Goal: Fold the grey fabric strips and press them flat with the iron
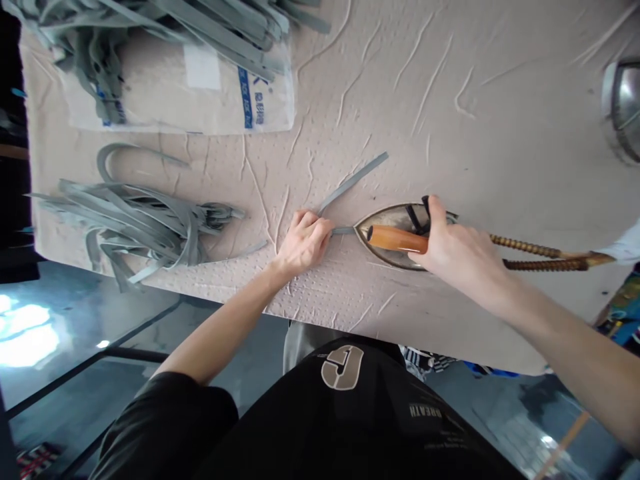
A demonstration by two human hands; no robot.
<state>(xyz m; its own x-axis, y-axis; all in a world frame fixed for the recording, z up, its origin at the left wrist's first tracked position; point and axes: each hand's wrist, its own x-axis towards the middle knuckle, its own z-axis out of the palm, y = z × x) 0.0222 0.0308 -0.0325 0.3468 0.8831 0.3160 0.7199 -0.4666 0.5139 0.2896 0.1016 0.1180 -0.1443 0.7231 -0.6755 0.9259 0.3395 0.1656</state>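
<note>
My right hand (457, 257) is wrapped round the orange handle (397, 240) of a steam iron (383, 220), which sits on the padded table cover with its tip pointing left. Just left of that tip, my left hand (306, 241) pinches a narrow grey-green fabric strip (343, 231). The strip runs from my fingers to the iron's tip, and part of it seems to lie beneath the iron. Another length of strip (354, 181) sticks out diagonally above my left hand. To the left lies a tangled pile of the same strips (150, 223).
More strips (225, 33) lie over a clear plastic bag (273, 110) at the upper left. Two spring-wrapped hoses (545, 265) trail rightward from the iron. A shiny metal object (627, 110) stands at the right edge. The creased table cover (500, 153) ends close to my body.
</note>
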